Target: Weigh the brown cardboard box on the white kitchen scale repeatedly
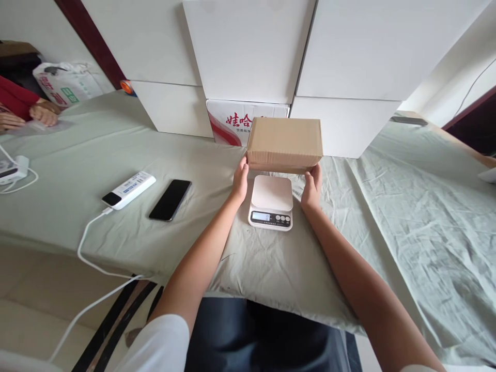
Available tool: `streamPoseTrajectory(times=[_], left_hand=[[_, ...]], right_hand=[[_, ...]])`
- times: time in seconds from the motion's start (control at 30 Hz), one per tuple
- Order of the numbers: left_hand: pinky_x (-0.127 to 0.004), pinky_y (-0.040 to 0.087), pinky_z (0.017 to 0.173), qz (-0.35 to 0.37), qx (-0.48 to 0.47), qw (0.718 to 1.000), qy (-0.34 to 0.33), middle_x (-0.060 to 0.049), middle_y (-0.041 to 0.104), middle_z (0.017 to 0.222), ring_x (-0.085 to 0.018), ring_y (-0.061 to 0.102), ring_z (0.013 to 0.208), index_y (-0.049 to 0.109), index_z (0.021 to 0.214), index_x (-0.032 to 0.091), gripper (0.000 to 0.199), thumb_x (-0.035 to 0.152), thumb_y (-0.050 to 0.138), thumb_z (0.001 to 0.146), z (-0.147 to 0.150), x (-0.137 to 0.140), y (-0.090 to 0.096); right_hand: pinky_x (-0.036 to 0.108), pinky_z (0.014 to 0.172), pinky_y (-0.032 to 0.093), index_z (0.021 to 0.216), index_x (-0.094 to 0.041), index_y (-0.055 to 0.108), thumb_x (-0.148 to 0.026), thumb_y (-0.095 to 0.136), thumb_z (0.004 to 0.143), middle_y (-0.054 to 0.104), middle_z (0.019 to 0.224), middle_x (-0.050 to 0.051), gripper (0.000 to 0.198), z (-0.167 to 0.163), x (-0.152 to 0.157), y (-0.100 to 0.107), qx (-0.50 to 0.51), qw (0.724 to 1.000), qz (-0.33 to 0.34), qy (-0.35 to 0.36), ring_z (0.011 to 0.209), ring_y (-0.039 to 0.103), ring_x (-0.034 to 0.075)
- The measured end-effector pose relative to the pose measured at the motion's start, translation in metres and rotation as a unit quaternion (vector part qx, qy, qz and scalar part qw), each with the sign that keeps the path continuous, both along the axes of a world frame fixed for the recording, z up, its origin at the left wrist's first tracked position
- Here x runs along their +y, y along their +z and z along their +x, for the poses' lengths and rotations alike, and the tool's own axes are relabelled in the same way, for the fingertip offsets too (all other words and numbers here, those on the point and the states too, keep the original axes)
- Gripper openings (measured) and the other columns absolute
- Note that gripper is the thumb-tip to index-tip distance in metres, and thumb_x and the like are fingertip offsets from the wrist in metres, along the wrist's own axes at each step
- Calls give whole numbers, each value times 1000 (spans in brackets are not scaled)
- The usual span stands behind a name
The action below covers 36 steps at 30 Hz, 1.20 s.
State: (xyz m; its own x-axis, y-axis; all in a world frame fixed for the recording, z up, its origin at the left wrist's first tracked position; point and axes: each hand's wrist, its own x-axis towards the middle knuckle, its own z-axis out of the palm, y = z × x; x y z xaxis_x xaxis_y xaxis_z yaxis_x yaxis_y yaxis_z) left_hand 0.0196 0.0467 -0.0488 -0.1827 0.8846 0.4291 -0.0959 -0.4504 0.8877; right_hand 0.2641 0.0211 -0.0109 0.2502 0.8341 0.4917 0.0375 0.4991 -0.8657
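Note:
A closed brown cardboard box (284, 139) is held between my two hands. My left hand (241, 181) grips its left end, with the fingers partly hidden behind it. On the right end, my right hand (312, 187) presses with the thumb toward me. Just on the near side of the box, between my wrists, a white kitchen scale (272, 194) sits on the cloth. Its small display is lit and appears to show 0, with several round buttons beside it.
Large white boxes (248, 46) stack up behind my hands, above a printed carton (228, 121). To the left lie a black phone (170, 200) and a white power bank (129, 190) with a cable (83, 240). Another person's hands (44, 112) rest at the far left of the green tablecloth (201, 170).

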Motion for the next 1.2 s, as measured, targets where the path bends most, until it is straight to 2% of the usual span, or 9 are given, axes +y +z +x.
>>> streamPoseTrajectory(times=[0.07,0.17,0.23,0.3,0.37,0.5,0.7,0.83,1.2], left_hand=[[-50,44,135,48,-17,998,40,-12,66,165,-32,56,160,67,145,29,76,88,60,98,1,-11,17],[-39,57,102,104,-49,988,107,-8,76,115,-25,71,112,71,110,25,70,92,67,90,1,-26,38],[-33,51,80,110,-72,984,121,-1,63,86,-19,59,83,62,86,23,68,91,69,90,1,-34,46],[-31,41,69,101,-84,986,103,2,46,73,-16,44,70,49,72,23,71,89,71,90,1,-40,49],[-31,34,65,91,-88,989,74,3,37,70,-15,35,66,41,67,23,75,87,75,88,1,-43,49],[-31,27,63,76,-93,992,48,4,34,69,-14,30,65,38,66,23,76,83,80,87,0,-45,42],[-31,24,62,31,-103,991,80,4,32,66,-13,31,64,41,63,24,75,84,81,81,-4,-42,28],[-30,22,60,-3,-112,989,100,5,24,65,-12,25,62,34,61,25,75,79,82,80,-6,-40,25],[-29,20,61,-43,-88,992,75,4,26,63,-12,28,63,33,62,24,59,57,78,81,-10,-35,16]], right_hand=[[63,133,43,136,-32,60,-61,64,91,63,146,11,53,0,-14,13,4,1000,15,-9,146,57,34],[60,121,52,132,-30,58,-57,70,89,60,139,9,52,1,-46,23,9,999,10,-34,132,59,31],[56,115,55,128,-30,58,-56,73,89,60,132,8,50,3,-69,19,8,1000,-4,-30,127,60,29],[53,109,57,122,-29,57,-53,74,87,60,125,7,45,6,-86,9,22,999,-26,-36,119,60,27],[51,104,57,116,-29,55,-49,75,84,59,120,5,42,8,-95,-3,40,997,-41,-49,114,59,26],[50,101,56,114,-30,53,-51,74,84,57,117,5,42,9,-94,-16,38,996,-56,-50,112,58,26],[53,107,55,116,-30,53,-52,72,85,58,122,6,43,11,-93,-18,22,997,-58,-37,118,59,28],[55,109,56,116,-30,55,-53,73,86,61,125,6,42,12,-94,-21,20,998,-57,-36,120,61,28],[49,102,57,115,-31,57,-58,74,86,61,118,3,43,13,-92,-26,17,997,-62,-45,109,59,24]])
